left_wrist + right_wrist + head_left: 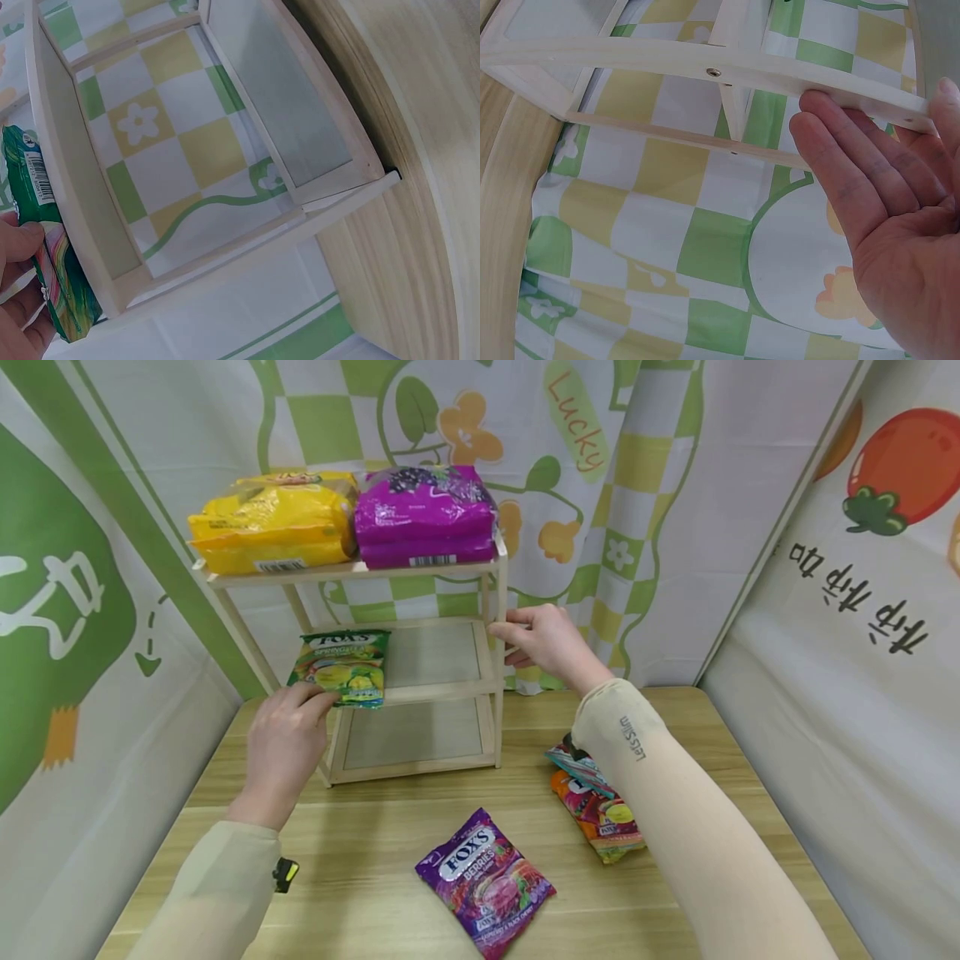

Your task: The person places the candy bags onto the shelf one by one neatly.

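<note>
My left hand (288,743) pinches the lower edge of a green FOX'S candy bag (341,664) at the left of the middle shelf. In the left wrist view, thumb and fingers grip the bag (56,247) beside the shelf board. On the rack's far right side, my right hand (551,643) holds a front post of the wooden shelf rack (498,660). The right wrist view shows its fingers against one side of the post (780,71) and the thumb near the other. A yellow candy bag (273,522) and a purple one (426,518) lie on the top shelf.
A FOX'S Berries bag (486,883) lies on the wooden table (360,860) in front of the rack. To the right, an orange bag (597,817) and a teal-striped bag (581,770) overlap, partly hidden by my right sleeve. Printed curtains (750,485) surround the table.
</note>
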{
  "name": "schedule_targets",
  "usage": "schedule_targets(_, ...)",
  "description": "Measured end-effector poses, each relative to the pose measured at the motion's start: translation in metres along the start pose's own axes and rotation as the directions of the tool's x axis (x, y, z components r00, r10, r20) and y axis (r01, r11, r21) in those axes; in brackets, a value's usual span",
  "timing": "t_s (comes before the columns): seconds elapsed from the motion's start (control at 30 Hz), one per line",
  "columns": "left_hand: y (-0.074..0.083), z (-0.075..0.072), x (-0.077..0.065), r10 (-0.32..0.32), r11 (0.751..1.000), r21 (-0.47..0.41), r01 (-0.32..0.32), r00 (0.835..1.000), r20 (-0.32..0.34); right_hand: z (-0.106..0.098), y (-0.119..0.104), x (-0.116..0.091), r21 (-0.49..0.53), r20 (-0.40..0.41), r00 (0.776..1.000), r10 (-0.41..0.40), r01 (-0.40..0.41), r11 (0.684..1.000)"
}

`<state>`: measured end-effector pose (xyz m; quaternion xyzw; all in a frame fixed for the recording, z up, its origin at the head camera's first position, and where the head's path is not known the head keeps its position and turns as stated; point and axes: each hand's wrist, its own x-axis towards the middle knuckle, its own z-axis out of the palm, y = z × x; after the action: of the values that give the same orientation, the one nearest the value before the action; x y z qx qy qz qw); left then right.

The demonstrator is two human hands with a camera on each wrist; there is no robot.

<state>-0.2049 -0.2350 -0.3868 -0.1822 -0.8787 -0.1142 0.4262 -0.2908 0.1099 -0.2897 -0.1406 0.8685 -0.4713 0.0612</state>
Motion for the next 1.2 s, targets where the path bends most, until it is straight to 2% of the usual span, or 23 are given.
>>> schedule_targets(1.2,-0.0049,0.0089,0.0055,-0.015,1.0,-0.006,0.015,1.0,0.022,-0.0002,0.0012,-0.0008,0.004,-0.003,1.0,-0.019,0.019,1.0)
